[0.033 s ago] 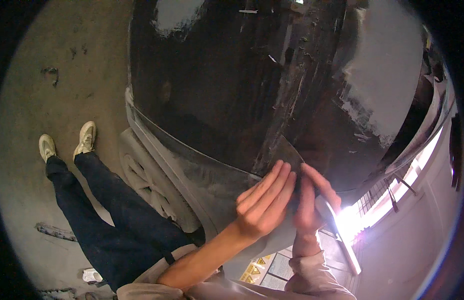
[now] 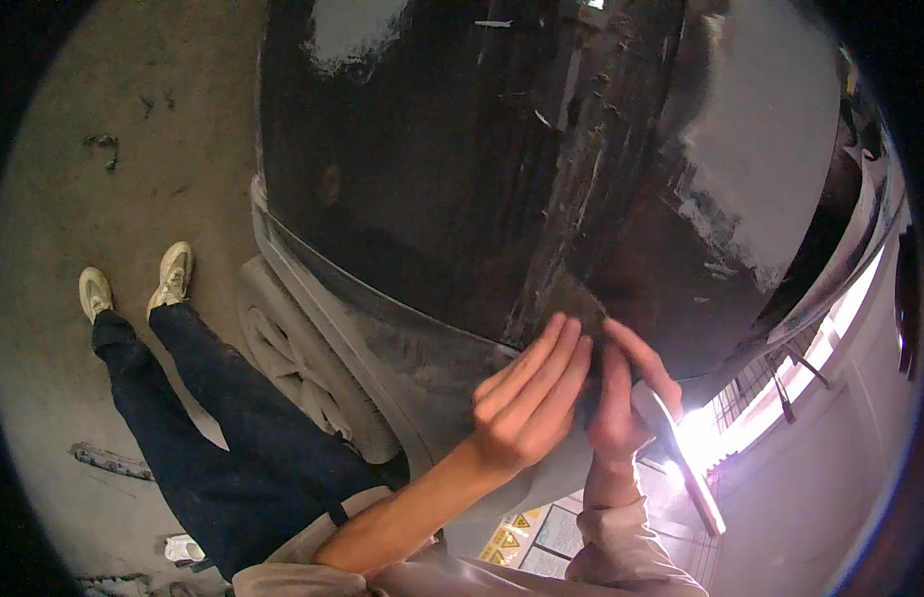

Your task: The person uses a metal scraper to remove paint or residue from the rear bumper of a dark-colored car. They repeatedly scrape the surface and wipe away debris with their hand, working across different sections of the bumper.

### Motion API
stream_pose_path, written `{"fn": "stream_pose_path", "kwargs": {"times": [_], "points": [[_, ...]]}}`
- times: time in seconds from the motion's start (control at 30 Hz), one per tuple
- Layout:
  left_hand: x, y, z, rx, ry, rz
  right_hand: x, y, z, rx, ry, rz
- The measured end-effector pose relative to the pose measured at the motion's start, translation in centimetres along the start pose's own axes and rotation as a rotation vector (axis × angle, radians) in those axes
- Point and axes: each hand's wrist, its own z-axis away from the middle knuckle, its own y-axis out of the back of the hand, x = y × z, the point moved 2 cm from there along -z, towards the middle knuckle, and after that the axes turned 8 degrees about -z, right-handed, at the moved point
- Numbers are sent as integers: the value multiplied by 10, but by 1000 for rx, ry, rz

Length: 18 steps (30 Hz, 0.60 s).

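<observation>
Over the near part of a black car hood, both hands meet at a thin dark sheet. The sheet's pointed corner sticks out past my fingertips. My left hand has its fingers pressed together, straight and closed on the sheet's left side. From the right, my right hand pinches the sheet, its index finger stretched along the edge. A long, flat, pale tool also sits in my right hand, slanting down and right; its kind is unclear. My thumbs are mostly hidden.
Grey patches and pale scrapes mark the hood. A dusty wheel and fender lie to the left, beside my legs and shoes. Bright light glares at the right near a pale wall. Yellow warning labels show below my hands.
The dark sheet tilts slightly, and its corner sits a little differently against the hood. The pale tool's lower end has swung slightly up and right. Both hands stay nearly in place.
</observation>
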Motion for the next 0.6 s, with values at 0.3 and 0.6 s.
{"fn": "stream_pose_path", "kwargs": {"times": [0.3,0.6], "points": [[4,7,10,-92,42,25,0,1,21,27,3,48],[-10,14,21,-129,12,-40,-6,-3,27,-34,34,-2]]}}
